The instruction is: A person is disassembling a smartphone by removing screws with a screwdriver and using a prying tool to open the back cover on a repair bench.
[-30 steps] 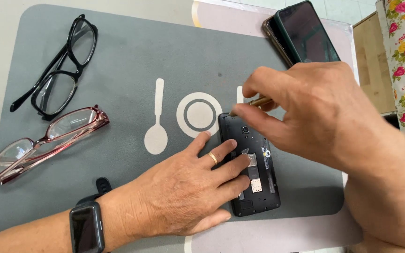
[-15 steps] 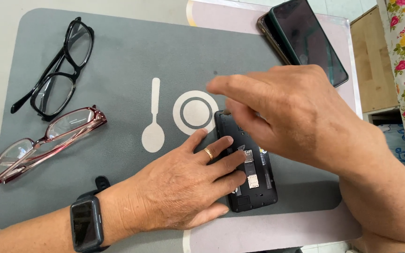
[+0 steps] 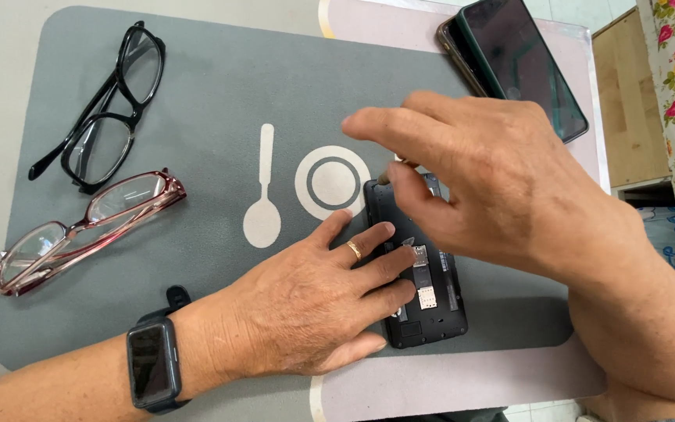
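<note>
My left hand presses flat, fingers spread, on the opened phone lying on the grey mat; my right hand hovers just above it, fingertips pinched.

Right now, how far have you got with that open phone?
Done: the phone lies face down, back cover off, card slots showing. In hand: the left hand pins it flat; the right hand pinches something small at its top. Left: no cover is back on.
</note>
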